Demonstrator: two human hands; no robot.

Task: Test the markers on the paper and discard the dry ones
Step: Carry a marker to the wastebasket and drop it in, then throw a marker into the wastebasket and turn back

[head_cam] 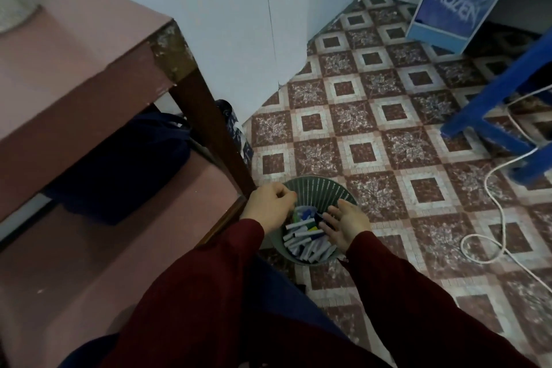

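A green slatted waste basket (316, 188) stands on the tiled floor beside the table leg. Inside it lie several white markers (301, 236) with blue, green and yellow caps. My left hand (270, 207) hovers over the basket's left rim with its fingers curled; whether it holds anything I cannot tell. Over the right side of the basket my right hand (348, 224) is spread palm up, fingers straight, holding nothing. No paper is in view.
A pink-brown table (89, 63) with a dark leg (209, 122) fills the left. Under it sits a dark blue bag (125, 164). Blue stool legs (495, 116) and a white cord (504, 224) lie at the right. A "Frozen" cabinet (457, 0) stands far right.
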